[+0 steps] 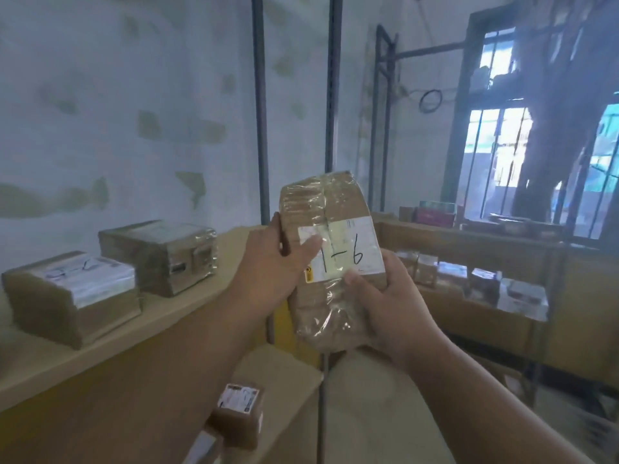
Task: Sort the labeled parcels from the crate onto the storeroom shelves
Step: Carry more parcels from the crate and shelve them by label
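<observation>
On the left, a pale wooden shelf board (187, 306) carries two brown cardboard parcels wrapped in clear tape: the nearer flat parcel with a white label (72, 296) stands at the far left, and a second, more square parcel (160, 256) stands just beside it, further back against the white wall. Lower, on a shelf below, a small brown cardboard box with a white sticker (237, 416) stands near the bottom edge. In the middle, the left hand (271, 262) grasps the left edge of a brown cardboard parcel covered with shiny clear tape (335, 262), with its thumb lying on the white label, where "1-6" is written by hand in black. The parcel is held upright in the air, in front of two dark metal shelf posts (330, 95). The right hand (385, 306) grasps the lower right side of the same parcel, its thumb pressing the lower edge of the label. More to the right, several small taped parcels (469, 279) lie on another shelf, near a barred window (502, 155).
</observation>
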Action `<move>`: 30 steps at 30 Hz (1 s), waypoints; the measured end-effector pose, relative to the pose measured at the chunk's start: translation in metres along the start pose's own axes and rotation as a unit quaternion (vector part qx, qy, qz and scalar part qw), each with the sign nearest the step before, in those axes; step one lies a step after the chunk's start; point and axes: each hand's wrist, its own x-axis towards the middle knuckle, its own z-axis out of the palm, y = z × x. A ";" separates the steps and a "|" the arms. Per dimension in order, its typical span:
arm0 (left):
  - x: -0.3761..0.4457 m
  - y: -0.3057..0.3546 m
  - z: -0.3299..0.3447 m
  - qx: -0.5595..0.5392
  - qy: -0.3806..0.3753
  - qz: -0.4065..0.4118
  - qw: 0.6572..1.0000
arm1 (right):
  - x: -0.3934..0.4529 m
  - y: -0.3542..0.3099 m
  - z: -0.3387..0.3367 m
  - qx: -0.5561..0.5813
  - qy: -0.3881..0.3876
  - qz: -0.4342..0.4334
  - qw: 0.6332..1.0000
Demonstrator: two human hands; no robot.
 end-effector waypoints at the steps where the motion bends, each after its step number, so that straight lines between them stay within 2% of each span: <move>1: 0.015 -0.006 -0.001 0.035 -0.003 0.013 0.999 | 0.019 0.003 0.000 0.003 -0.010 0.004 1.000; 8: 0.083 -0.037 -0.005 0.189 0.066 -0.030 0.979 | 0.140 0.035 0.009 -0.062 -0.089 -0.048 0.993; 11: 0.114 -0.046 -0.008 0.279 0.105 -0.077 0.952 | 0.194 0.051 0.025 -0.101 -0.141 -0.073 0.982; 14: 0.145 -0.053 -0.013 0.319 0.165 -0.113 0.926 | 0.246 0.060 0.049 -0.122 -0.199 -0.087 0.968; 16: 0.161 -0.056 -0.017 0.360 0.177 -0.125 0.908 | 0.275 0.064 0.063 -0.124 -0.234 -0.081 0.961; 21: 0.189 -0.058 -0.032 0.454 0.079 -0.175 0.870 | 0.337 0.087 0.097 -0.220 -0.277 -0.128 0.927; 26: 0.211 -0.078 -0.044 0.540 0.026 -0.202 0.817 | 0.370 0.104 0.122 -0.209 -0.321 -0.159 0.910; 30: 0.225 -0.092 -0.057 0.562 -0.015 -0.225 0.796 | 0.380 0.109 0.134 -0.220 -0.357 -0.175 0.891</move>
